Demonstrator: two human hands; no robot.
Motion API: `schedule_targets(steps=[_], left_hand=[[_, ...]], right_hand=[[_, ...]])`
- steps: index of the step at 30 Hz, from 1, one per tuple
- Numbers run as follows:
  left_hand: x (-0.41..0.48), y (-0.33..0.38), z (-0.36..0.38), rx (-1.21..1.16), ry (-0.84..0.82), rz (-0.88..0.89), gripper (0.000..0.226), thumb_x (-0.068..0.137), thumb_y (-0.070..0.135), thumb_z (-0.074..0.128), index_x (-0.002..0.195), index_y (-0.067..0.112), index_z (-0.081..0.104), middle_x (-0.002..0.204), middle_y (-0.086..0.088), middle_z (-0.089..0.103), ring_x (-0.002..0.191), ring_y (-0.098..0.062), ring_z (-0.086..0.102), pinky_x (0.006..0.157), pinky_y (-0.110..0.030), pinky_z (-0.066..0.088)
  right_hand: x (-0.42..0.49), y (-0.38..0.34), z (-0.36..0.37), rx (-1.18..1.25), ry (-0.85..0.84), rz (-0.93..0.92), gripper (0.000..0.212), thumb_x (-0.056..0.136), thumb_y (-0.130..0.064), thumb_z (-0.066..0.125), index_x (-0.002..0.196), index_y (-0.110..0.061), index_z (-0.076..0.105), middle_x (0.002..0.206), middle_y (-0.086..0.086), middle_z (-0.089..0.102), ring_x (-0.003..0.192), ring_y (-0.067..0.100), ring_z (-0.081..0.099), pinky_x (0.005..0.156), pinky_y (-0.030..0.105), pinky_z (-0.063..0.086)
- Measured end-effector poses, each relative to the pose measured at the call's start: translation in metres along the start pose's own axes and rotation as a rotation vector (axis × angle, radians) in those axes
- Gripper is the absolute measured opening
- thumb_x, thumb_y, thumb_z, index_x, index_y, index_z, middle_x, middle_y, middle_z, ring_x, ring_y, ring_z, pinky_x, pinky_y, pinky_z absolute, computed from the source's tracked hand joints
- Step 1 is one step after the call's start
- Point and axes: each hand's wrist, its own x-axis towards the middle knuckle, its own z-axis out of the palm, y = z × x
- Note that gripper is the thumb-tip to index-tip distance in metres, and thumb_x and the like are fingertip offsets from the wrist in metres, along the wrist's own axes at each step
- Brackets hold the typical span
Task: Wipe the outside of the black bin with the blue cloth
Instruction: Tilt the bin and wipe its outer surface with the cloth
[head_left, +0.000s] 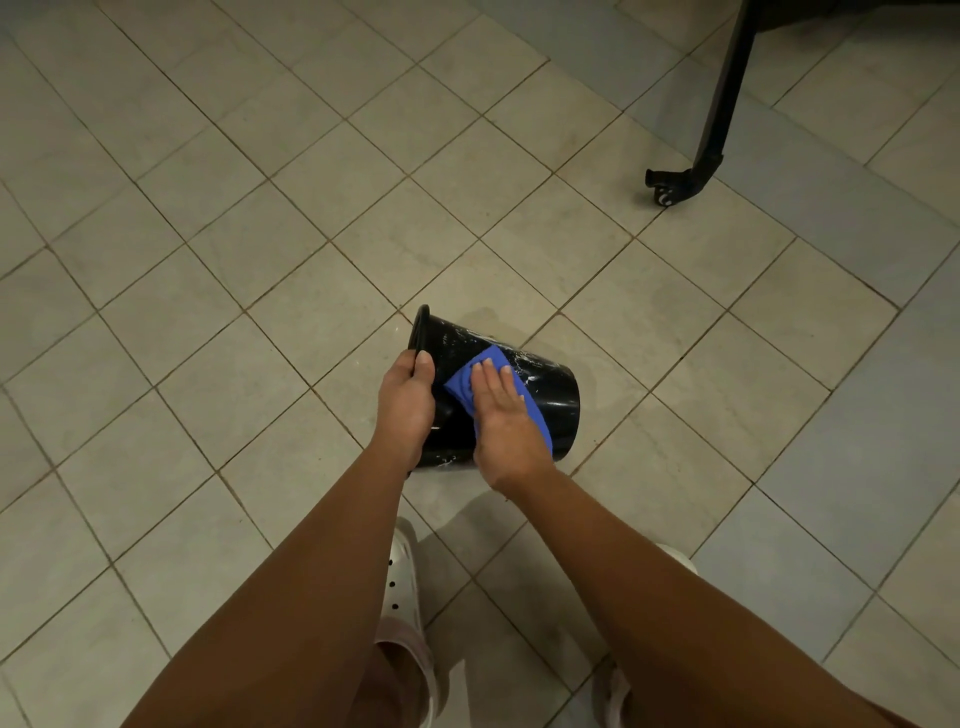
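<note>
The black bin (550, 395) lies on its side on the tiled floor, its rim to the left and its base to the right, with wet streaks on its wall. My left hand (405, 400) grips the rim, thumb on the outside. The blue cloth (467, 382) lies flat on the bin's upper wall. My right hand (501, 415) presses on the cloth with straight fingers; part of the cloth is hidden under the palm.
A black metal leg with a caster wheel (667, 187) stands on the floor at the upper right. My feet in white clogs (405, 587) are just below the bin. Beige floor tiles (260, 260) stretch all around.
</note>
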Motion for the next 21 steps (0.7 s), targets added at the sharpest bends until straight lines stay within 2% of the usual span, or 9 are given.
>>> schedule_targets(steps=[2,5,10,12,14,17,19,21], left_hand=[[0.000,0.000,-0.001,0.004,-0.009,-0.005,0.026,0.107,0.024,0.038,0.104,0.013,0.061,0.097,-0.006,0.067,0.092,-0.022,0.064,0.082,-0.035,0.052],[0.002,0.000,-0.002,0.005,-0.022,-0.012,0.025,0.108,0.024,0.038,0.101,0.013,0.060,0.094,-0.005,0.066,0.090,-0.021,0.064,0.081,-0.034,0.052],[0.003,0.005,-0.004,0.019,-0.031,0.017,0.026,0.108,0.023,0.038,0.095,0.014,0.059,0.090,-0.003,0.065,0.084,-0.018,0.062,0.073,-0.030,0.052],[0.002,0.006,-0.004,0.010,-0.042,0.013,0.026,0.107,0.023,0.038,0.099,0.015,0.062,0.096,-0.005,0.067,0.092,-0.021,0.064,0.082,-0.035,0.053],[0.002,0.007,-0.006,0.002,-0.072,-0.017,0.027,0.107,0.025,0.039,0.109,0.015,0.064,0.107,-0.008,0.069,0.104,-0.025,0.065,0.093,-0.042,0.053],[0.004,0.012,-0.012,-0.003,-0.110,-0.101,0.029,0.105,0.030,0.041,0.112,0.015,0.065,0.107,-0.011,0.070,0.106,-0.032,0.065,0.095,-0.048,0.052],[0.007,0.015,-0.014,-0.062,-0.152,-0.201,0.035,0.101,0.040,0.044,0.110,0.016,0.067,0.105,-0.015,0.072,0.103,-0.038,0.068,0.094,-0.051,0.053],[0.008,0.015,-0.016,-0.085,-0.179,-0.280,0.055,0.096,0.059,0.043,0.118,0.015,0.068,0.111,-0.017,0.073,0.104,-0.037,0.070,0.095,-0.054,0.054]], right_hand=[[-0.006,-0.004,0.005,-0.025,0.011,-0.010,0.077,0.088,0.006,0.040,0.148,-0.012,-0.005,0.157,0.003,-0.011,0.143,0.021,-0.016,0.118,0.038,0.005],[-0.010,-0.006,0.009,-0.045,-0.010,-0.092,0.076,0.088,0.005,0.039,0.148,-0.013,-0.004,0.157,0.004,-0.010,0.142,0.023,-0.017,0.117,0.036,-0.007],[0.004,0.005,0.000,-0.032,-0.033,-0.155,0.082,0.086,0.008,0.043,0.149,-0.019,-0.002,0.157,-0.002,-0.008,0.142,0.018,-0.016,0.117,0.038,-0.006],[0.008,0.006,-0.003,-0.015,-0.014,-0.106,0.080,0.089,0.005,0.044,0.149,-0.020,-0.003,0.157,-0.002,-0.008,0.143,0.017,-0.015,0.116,0.038,-0.004],[0.007,0.006,-0.004,0.027,0.036,-0.070,0.070,0.095,-0.004,0.043,0.149,-0.017,0.001,0.158,0.000,-0.003,0.144,0.018,-0.010,0.118,0.039,0.000],[0.001,0.017,-0.003,0.131,0.155,-0.120,0.054,0.097,-0.017,0.045,0.146,-0.011,0.023,0.154,0.006,0.021,0.144,0.020,0.011,0.118,0.040,0.014],[-0.003,0.025,-0.001,0.123,0.192,-0.158,0.055,0.094,-0.024,0.053,0.143,-0.009,0.034,0.150,0.008,0.032,0.141,0.023,0.023,0.115,0.043,0.021],[-0.006,0.029,0.003,0.063,0.168,-0.188,0.063,0.091,-0.032,0.057,0.145,-0.013,0.031,0.151,0.005,0.029,0.142,0.023,0.019,0.117,0.039,0.016]])
